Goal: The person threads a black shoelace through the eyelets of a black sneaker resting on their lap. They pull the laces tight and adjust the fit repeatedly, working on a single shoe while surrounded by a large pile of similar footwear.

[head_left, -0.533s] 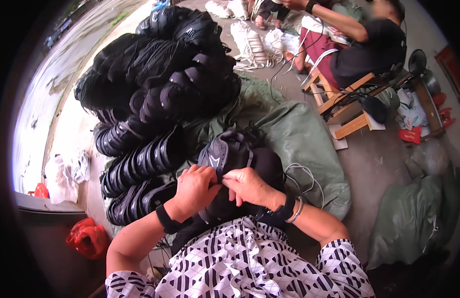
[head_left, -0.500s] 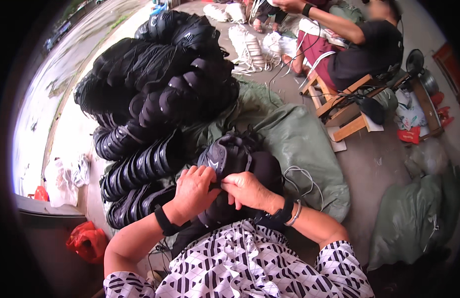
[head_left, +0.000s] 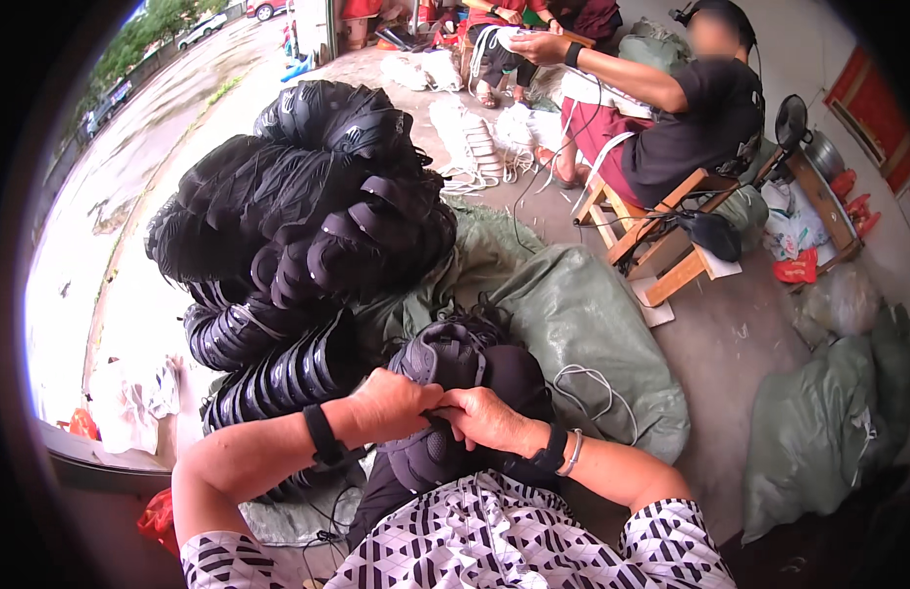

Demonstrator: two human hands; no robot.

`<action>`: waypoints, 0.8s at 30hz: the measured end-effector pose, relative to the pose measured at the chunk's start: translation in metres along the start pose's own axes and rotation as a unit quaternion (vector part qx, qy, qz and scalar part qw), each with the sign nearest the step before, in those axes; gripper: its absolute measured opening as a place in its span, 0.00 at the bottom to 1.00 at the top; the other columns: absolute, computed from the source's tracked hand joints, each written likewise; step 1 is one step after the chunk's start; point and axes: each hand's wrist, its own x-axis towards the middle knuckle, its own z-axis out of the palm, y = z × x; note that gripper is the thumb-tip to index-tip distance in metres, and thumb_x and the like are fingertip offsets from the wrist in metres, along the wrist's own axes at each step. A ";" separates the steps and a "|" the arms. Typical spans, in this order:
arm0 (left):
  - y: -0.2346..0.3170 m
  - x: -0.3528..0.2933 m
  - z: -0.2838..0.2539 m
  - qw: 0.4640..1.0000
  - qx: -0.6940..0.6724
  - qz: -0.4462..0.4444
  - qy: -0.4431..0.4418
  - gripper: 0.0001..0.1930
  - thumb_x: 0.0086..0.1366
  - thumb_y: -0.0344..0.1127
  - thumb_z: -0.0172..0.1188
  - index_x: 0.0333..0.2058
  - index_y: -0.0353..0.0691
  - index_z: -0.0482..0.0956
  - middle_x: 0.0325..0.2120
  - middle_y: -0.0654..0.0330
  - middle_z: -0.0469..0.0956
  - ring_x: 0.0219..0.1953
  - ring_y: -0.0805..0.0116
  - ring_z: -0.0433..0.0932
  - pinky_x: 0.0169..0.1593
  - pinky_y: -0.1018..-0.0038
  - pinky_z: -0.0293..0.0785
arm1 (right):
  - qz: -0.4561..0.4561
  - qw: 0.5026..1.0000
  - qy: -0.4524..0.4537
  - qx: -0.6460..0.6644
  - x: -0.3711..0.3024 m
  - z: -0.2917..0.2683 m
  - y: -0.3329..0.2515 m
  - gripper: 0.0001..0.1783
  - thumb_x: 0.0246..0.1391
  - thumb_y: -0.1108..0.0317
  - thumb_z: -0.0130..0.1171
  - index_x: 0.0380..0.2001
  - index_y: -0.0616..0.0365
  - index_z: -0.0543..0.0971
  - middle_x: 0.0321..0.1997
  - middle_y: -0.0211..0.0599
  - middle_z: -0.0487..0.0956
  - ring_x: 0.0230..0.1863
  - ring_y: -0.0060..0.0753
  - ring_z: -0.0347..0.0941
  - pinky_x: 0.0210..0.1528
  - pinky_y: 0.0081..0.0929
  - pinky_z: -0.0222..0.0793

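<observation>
A dark shoe upper (head_left: 440,355) with a padded, curved edge lies across my lap, and its mesh part (head_left: 415,463) shows below my hands. My left hand (head_left: 391,404) is closed, its fingers pressed together over the middle of the upper. Touching it, my right hand (head_left: 486,420) pinches at the same spot with thumb and fingers. The fingers hide whatever small part or cord is between them. Rounded black pieces (head_left: 514,378) rest just right of the upper.
A large heap of black shoe uppers (head_left: 307,196) stands ahead on the left, with nested rows (head_left: 278,378) nearer me. A green sheet (head_left: 592,334) with a white cord (head_left: 607,383) spreads ahead. A co-worker (head_left: 700,118) sits by a wooden stool (head_left: 661,236). A green sack (head_left: 818,432) stands right.
The view has tilted up, showing more of the far end. My left hand has turned over and come against my right, covering the spot where the upper's star mark showed.
</observation>
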 end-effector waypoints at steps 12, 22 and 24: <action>-0.016 -0.011 0.037 0.958 -0.085 0.141 0.234 0.13 0.49 0.39 0.70 0.27 0.46 0.73 0.19 0.67 0.75 0.25 0.65 0.79 0.38 0.68 0.71 | -0.084 0.949 -0.168 -0.255 0.031 -0.024 -0.031 0.07 0.56 0.67 0.51 0.31 0.58 0.76 0.17 0.38 0.77 0.15 0.34 0.75 0.19 0.31 0.70; 0.015 0.003 0.010 0.898 -0.246 -0.020 0.365 0.14 0.59 0.35 0.63 0.45 0.43 0.77 0.27 0.60 0.77 0.29 0.59 0.77 0.38 0.66 0.73 | -0.271 0.891 0.160 -0.326 0.015 -0.095 -0.049 0.05 0.57 0.71 0.55 0.36 0.59 0.72 0.26 0.44 0.78 0.29 0.50 0.77 0.32 0.38 0.72; 0.019 0.013 0.004 0.864 -0.312 -0.023 0.395 0.11 0.62 0.33 0.61 0.43 0.40 0.78 0.27 0.60 0.78 0.29 0.64 0.77 0.38 0.70 0.73 | -0.264 0.901 0.160 -0.304 0.011 -0.083 -0.056 0.04 0.57 0.72 0.54 0.36 0.59 0.72 0.24 0.42 0.77 0.26 0.44 0.77 0.30 0.35 0.71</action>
